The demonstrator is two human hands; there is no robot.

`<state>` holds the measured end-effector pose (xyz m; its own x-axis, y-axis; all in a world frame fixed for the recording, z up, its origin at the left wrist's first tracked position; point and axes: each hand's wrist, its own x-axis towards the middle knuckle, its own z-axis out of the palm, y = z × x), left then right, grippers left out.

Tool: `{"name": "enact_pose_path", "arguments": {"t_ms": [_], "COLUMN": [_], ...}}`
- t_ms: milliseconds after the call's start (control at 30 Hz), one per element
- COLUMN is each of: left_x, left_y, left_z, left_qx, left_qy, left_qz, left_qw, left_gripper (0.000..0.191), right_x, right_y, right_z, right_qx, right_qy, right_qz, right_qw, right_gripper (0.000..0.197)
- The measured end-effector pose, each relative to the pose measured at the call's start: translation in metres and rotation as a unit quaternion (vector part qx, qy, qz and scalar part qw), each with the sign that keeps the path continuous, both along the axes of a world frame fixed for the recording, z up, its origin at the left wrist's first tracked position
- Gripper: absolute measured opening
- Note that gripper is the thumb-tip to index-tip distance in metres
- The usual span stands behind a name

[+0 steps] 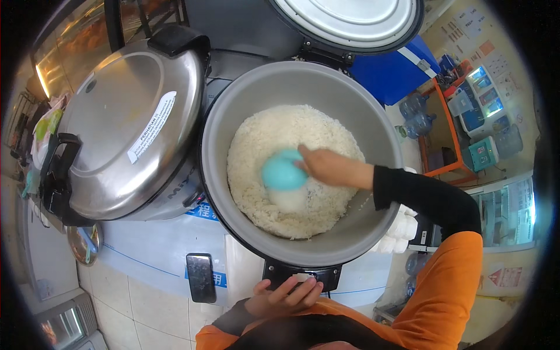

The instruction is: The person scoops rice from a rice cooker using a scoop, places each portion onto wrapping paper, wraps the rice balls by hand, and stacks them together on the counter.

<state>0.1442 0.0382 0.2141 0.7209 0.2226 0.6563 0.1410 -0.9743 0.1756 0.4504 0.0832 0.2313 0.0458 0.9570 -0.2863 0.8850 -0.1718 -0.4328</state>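
Observation:
A large rice cooker's grey inner pot (pixel 302 72) stands before me with its lid (pixel 350 17) raised, and white cooked rice (pixel 297 122) fills its lower part. My right hand (pixel 326 166) reaches in from the right and grips a turquoise plastic scoop or bowl (pixel 284 170), blurred, over the middle of the rice. A whitish blur shows just below the scoop. Near the cooker's front latch my left hand (pixel 291 295) rests palm up with its fingers curled; whether it holds anything small I cannot tell.
Left of the pot stands a second, closed steel rice cooker (pixel 118 118) bearing a label. A black phone (pixel 201 278) lies on the table covering (pixel 144 249) at its front edge. Behind to the right are a blue box (pixel 389 74) and an orange rack (pixel 450 127). White packs (pixel 400 232) sit right of the pot.

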Motion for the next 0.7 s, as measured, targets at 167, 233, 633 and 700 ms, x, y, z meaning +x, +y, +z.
{"name": "enact_pose_path", "arguments": {"t_ms": [167, 233, 633, 700], "left_x": [0.000, -0.001, -0.001, 0.002], "left_y": [0.002, 0.000, 0.001, 0.001], "left_z": [0.004, 0.003, 0.004, 0.001], "left_qx": [0.015, 0.013, -0.011, -0.006], "left_qy": [0.011, 0.011, 0.026, 0.020], "left_qz": [-0.014, -0.011, -0.007, -0.004], "left_qw": [1.000, 1.000, 1.000, 1.000], "left_gripper": [0.035, 0.035, 0.035, 0.035], "right_x": [0.026, 0.018, -0.038, -0.044], "right_y": [0.028, 0.028, -0.040, -0.045], "right_z": [-0.020, -0.025, 0.055, 0.062], "right_qx": [-0.076, -0.121, -0.260, -0.213], "right_qy": [-0.136, -0.115, 0.041, 0.032], "right_qz": [-0.031, -0.018, 0.007, 0.026], "right_qw": [0.987, 0.986, 0.965, 0.976], "right_gripper": [0.050, 0.055, 0.065, 0.065]}}
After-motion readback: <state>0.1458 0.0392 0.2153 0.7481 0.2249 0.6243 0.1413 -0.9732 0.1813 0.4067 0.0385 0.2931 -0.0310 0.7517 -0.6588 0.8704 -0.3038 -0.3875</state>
